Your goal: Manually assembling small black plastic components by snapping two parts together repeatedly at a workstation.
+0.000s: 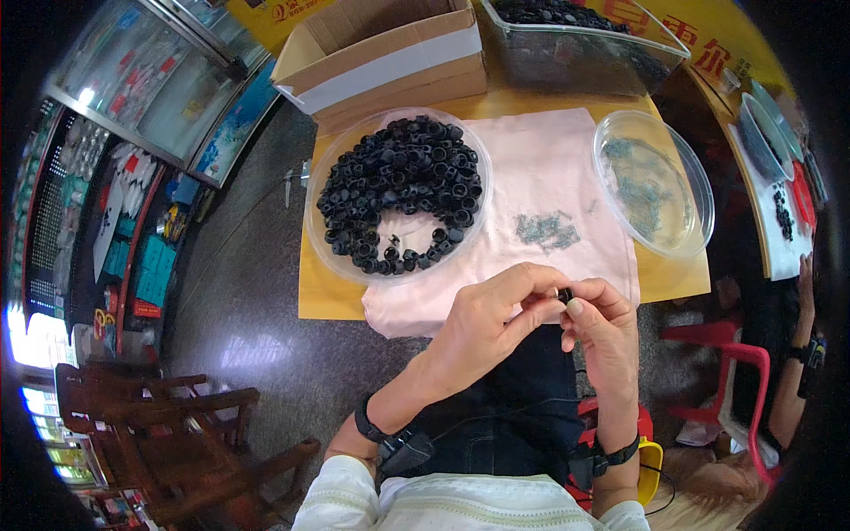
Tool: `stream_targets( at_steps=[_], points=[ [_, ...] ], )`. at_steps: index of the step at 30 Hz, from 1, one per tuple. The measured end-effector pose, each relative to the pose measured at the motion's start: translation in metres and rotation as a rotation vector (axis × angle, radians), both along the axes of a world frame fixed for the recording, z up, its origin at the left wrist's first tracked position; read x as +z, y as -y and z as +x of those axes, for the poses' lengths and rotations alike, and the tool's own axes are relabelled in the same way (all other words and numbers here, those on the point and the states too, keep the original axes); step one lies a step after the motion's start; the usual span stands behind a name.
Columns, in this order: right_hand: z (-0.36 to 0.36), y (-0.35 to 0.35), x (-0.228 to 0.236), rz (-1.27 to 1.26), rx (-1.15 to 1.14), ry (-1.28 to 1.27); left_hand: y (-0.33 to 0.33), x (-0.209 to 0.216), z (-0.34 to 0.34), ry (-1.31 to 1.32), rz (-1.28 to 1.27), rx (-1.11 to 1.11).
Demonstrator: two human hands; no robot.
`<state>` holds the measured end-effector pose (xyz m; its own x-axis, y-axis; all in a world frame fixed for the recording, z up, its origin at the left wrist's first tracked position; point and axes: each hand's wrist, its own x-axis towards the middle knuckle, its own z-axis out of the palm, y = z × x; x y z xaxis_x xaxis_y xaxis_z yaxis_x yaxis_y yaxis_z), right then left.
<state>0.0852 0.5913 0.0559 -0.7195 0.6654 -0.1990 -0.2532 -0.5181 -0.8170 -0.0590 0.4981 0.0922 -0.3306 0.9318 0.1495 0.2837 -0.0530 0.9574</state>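
Note:
My right hand (605, 332) pinches a small black plastic part (565, 296) between thumb and fingertips, just past the near edge of the pink cloth (540, 146). My left hand (491, 311) meets it from the left with thumb and forefinger closed at the same part; whatever tiny piece lies between them is hidden. Beyond my hands, a pile of thin, clear or greyish small pieces (546, 231) rests on the cloth. To the left, a round clear tray (312, 232) is heaped with black ring-like plastic parts (398, 164).
A round clear tub (704, 208) with more thin pieces stands at the right. Behind are an open cardboard box (390, 71) and a clear bin (580, 66) of black parts. A red chair (753, 354) and another person's arm (791, 389) are at the right; wooden chairs (168, 416) stand left.

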Motion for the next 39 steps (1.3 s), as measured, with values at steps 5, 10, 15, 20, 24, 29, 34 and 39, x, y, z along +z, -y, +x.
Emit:
stream_targets(
  at_steps=[5,10,15,20,24,29,34,39],
  points=[
    [-0.006,-0.014,-0.008,0.002,-0.104,0.107,0.01,0.003,-0.043,-0.279,0.0,0.203],
    [-0.006,-0.018,-0.009,-0.034,-0.1,0.049,0.025,-0.001,-0.101,-0.653,-0.161,0.251],
    [-0.006,-0.018,-0.009,-0.035,-0.066,0.061,0.011,-0.007,-0.111,-0.627,-0.254,0.12],
    [-0.006,-0.017,-0.008,-0.022,-0.061,0.065,0.003,-0.004,-0.108,-0.47,-0.318,0.093],
    [-0.006,-0.016,-0.006,-0.016,-0.058,0.068,0.007,-0.002,-0.108,-0.488,-0.337,0.105],
    [-0.005,-0.014,-0.002,-0.012,-0.056,0.095,0.016,0.001,-0.109,-0.561,-0.233,0.217],
    [-0.009,0.0,0.001,0.136,-0.014,0.001,0.021,0.013,-0.07,-0.472,-0.149,0.179],
    [-0.012,0.004,0.011,0.383,0.118,-0.125,0.023,0.0,-0.031,-0.103,-0.094,0.046]
  ],
)
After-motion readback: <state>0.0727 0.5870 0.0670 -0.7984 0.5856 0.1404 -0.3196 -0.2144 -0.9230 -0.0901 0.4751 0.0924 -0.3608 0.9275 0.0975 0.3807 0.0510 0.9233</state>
